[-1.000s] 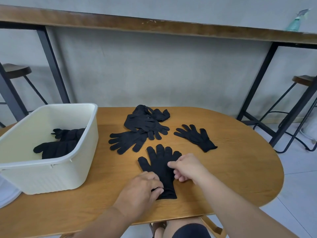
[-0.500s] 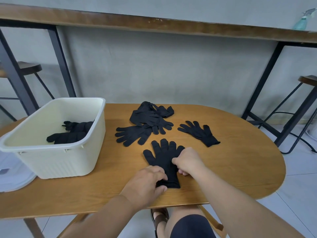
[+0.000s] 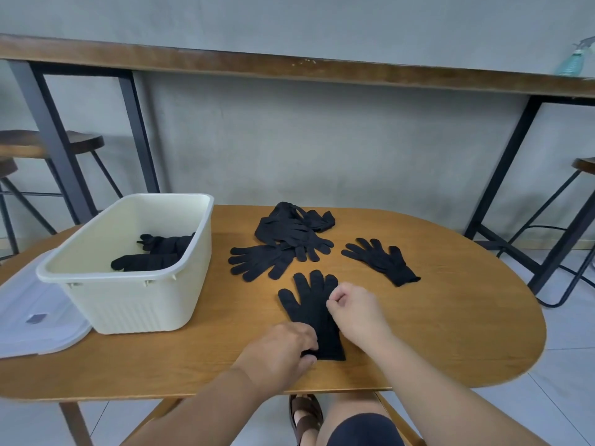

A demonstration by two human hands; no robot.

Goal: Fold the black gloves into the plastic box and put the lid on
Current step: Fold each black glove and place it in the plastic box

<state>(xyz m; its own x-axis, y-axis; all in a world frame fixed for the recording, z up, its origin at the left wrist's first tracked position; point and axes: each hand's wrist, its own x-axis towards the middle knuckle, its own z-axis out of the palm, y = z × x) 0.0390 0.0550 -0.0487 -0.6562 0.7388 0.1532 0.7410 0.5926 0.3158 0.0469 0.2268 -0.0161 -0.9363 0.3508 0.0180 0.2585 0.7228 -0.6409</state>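
Wooden table (image 3: 450,333), glove (image 3: 310,304) between both hands

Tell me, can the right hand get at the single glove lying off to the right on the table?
Probably yes. The lone glove lies flat and apart from the others, just beyond the right hand, with bare table between. But that hand now pinches the near glove, so it must let go first.

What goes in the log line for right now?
left hand grips glove cuff | right hand pinches its edge | box holds gloves | lid off
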